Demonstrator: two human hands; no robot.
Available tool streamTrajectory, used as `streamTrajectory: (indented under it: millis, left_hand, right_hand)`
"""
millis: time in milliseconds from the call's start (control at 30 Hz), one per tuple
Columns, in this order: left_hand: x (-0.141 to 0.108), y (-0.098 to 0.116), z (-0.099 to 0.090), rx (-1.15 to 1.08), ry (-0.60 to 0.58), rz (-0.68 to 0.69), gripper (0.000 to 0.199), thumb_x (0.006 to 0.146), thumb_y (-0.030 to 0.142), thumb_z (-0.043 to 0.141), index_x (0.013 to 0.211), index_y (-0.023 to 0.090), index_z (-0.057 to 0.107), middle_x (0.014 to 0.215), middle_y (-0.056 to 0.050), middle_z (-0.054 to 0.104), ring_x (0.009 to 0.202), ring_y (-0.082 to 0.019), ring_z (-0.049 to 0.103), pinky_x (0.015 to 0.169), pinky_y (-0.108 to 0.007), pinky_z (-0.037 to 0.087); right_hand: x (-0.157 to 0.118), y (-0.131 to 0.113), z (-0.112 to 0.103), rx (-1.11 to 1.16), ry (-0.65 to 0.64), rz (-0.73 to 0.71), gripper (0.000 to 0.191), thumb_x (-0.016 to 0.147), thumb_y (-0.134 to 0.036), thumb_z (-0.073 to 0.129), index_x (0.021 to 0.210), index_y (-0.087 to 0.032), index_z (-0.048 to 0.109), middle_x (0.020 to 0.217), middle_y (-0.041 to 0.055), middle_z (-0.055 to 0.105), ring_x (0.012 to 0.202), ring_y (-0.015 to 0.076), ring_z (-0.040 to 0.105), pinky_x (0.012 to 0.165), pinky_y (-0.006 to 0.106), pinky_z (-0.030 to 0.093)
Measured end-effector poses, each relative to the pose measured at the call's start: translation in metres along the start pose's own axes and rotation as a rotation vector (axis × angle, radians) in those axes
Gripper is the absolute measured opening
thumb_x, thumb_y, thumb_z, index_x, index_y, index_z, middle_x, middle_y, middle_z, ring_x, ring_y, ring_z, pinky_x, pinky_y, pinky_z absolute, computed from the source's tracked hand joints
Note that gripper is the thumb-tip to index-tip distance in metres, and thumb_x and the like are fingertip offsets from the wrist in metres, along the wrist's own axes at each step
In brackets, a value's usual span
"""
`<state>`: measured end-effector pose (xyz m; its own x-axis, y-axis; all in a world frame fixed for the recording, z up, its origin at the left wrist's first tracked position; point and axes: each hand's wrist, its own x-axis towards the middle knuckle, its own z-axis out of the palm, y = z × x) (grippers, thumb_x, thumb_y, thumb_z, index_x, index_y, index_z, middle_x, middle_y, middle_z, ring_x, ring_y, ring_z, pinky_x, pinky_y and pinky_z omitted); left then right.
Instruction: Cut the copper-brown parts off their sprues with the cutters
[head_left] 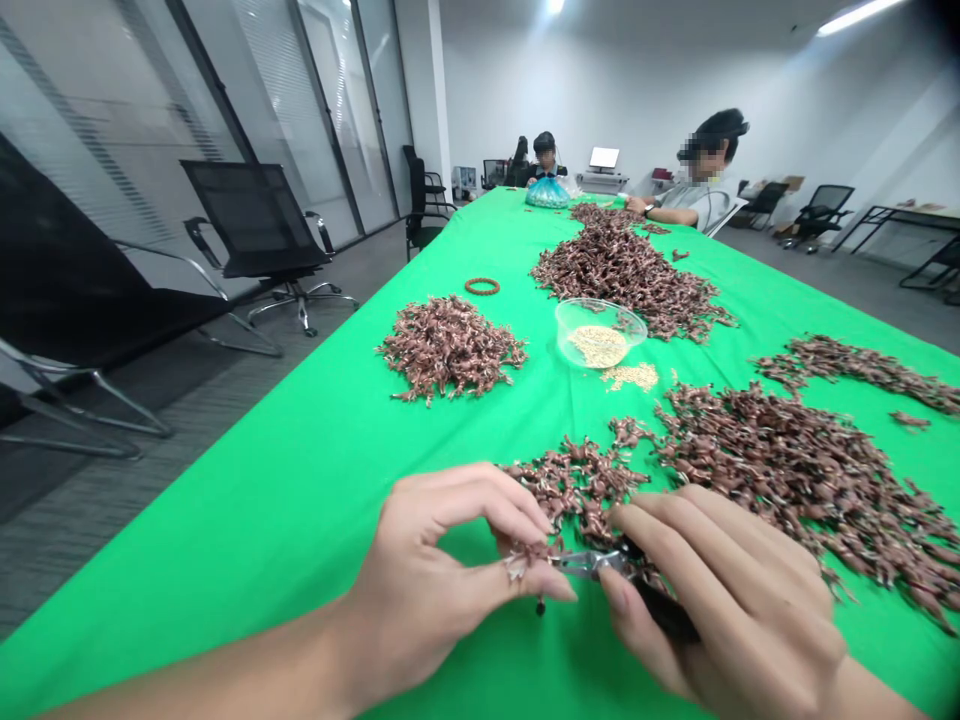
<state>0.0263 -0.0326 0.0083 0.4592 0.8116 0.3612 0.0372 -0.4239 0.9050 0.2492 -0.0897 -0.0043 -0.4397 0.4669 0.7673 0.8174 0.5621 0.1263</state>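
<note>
My left hand (427, 565) pinches a small brown plastic figurine (529, 553) with pale bits on it between thumb and fingertips. A small dark tip shows just below my left thumb. My right hand (739, 585) is wrapped around black-handled pliers (586, 562), whose metal jaws point left and reach the figurine; whether they touch it I cannot tell. Right behind both hands lies a loose cluster of similar brown figurines (570, 480). To the right spreads a larger heap of figurines (780, 470), partly hidden by my right hand.
A green cloth (300, 480) covers the long table. On it are a left figurine pile (450, 345), a far pile (622, 265), a clear bowl (637, 325) of small yellowish pieces and a brown ring (482, 286). Two people sit farther off, near a blue bag (547, 193).
</note>
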Motion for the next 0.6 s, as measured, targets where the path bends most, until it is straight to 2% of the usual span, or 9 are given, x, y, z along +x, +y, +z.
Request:
streamTrajectory:
  millis: [267,433,600]
  left_hand:
    - [0.001,0.002,0.003,-0.021,0.049,0.074,0.025,0.059,0.010,0.092,0.067,0.015,0.069,0.074,-0.003,0.074,0.067,-0.015,0.070,0.063,-0.023,0.058]
    - [0.001,0.001,0.003,-0.079,-0.010,-0.037,0.023,0.061,0.014,0.092,0.071,0.015,0.071,0.079,-0.004,0.074,0.074,-0.016,0.069,0.070,-0.025,0.057]
    - [0.000,0.001,0.002,-0.187,-0.092,-0.190,0.026,0.072,0.020,0.086,0.097,0.017,0.077,0.099,-0.007,0.077,0.092,-0.020,0.070,0.084,-0.029,0.057]
  right_hand:
    - [-0.004,-0.005,0.000,-0.089,0.068,0.009,0.026,0.085,-0.033,0.072,0.096,-0.009,0.070,0.078,0.0092,0.073,0.072,0.0232,0.067,0.068,0.035,0.052]
    - [0.000,-0.007,0.000,0.015,0.046,0.074,0.020,0.089,-0.027,0.068,0.096,-0.009,0.068,0.080,0.0098,0.071,0.072,0.0196,0.066,0.066,0.031,0.052]
    - [0.007,-0.008,0.004,0.280,-0.013,0.290,0.007,0.092,-0.018,0.059,0.092,-0.013,0.064,0.072,0.0035,0.065,0.059,0.0106,0.058,0.053,0.022,0.046]
